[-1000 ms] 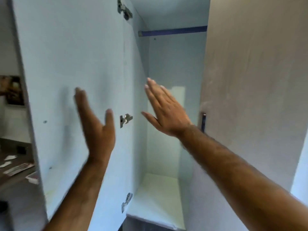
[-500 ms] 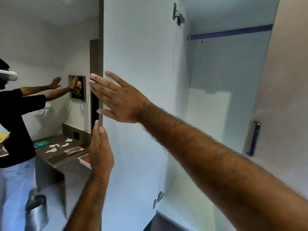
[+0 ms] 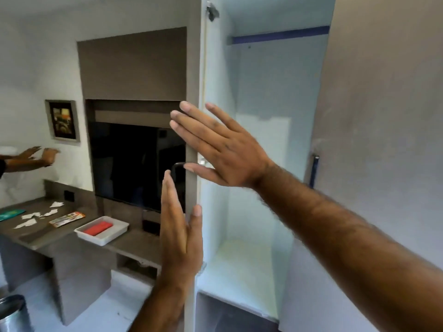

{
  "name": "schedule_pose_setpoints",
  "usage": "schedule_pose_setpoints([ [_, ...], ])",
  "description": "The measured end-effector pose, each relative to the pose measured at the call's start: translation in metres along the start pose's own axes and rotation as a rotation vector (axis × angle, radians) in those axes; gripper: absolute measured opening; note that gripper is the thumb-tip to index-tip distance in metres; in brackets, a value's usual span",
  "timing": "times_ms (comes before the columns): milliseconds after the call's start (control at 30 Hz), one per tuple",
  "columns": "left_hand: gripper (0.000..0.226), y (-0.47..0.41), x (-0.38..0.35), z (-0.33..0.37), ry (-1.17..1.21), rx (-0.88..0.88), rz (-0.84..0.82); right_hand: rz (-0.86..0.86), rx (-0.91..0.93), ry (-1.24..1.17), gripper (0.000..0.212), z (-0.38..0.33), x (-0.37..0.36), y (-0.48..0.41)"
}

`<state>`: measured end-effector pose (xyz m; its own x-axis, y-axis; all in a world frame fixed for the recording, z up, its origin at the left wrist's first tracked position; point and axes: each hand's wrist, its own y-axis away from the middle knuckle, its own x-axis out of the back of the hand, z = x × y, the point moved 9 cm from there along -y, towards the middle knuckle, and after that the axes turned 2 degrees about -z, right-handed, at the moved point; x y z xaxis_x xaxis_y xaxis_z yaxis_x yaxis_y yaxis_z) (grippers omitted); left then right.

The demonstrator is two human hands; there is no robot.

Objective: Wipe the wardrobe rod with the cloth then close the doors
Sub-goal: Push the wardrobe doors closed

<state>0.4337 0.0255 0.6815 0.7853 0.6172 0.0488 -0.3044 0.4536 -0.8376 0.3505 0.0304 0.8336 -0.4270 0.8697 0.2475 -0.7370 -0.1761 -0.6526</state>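
Note:
The left wardrobe door stands edge-on to me, wide open. My left hand is flat and open against its outer edge, thumb wrapped onto the inner side. My right hand reaches across with fingers spread, touching the same door edge higher up. The blue rod runs across the top of the wardrobe's pale interior. The right door, with a dark blue handle, hangs partly open at the right. No cloth is in view.
A black TV sits in a brown wall unit left of the wardrobe. A desk holds paper scraps and a white tray with a red item. Another person's hands reach at the far left. A metal bin stands bottom left.
The view swung left, bringing the TV unit and desk into sight. The left door went from face-on to edge-on. Both hands moved from the door's inner face to its edge.

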Motion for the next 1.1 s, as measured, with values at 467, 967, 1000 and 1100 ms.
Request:
schedule_pose_setpoints([
  [467, 0.063, -0.145, -0.233, 0.068, -0.276, -0.627, -0.333, -0.42, -0.263, 0.461, 0.074, 0.173, -0.002, 0.208],
  [967, 0.069, -0.163, -0.334, 0.028, -0.553, -0.687, -0.113, -0.405, -0.798, 0.611, 0.077, 0.264, -0.039, 0.33],
  [1000, 0.069, -0.164, -0.337, 0.027, -0.563, -0.684, -0.115, -0.411, -0.808, 0.607, 0.077, 0.265, -0.037, 0.33],
  [1100, 0.069, -0.166, -0.34, 0.025, -0.577, -0.681, -0.122, -0.416, -0.831, 0.565, 0.077, 0.259, -0.033, 0.321],
])
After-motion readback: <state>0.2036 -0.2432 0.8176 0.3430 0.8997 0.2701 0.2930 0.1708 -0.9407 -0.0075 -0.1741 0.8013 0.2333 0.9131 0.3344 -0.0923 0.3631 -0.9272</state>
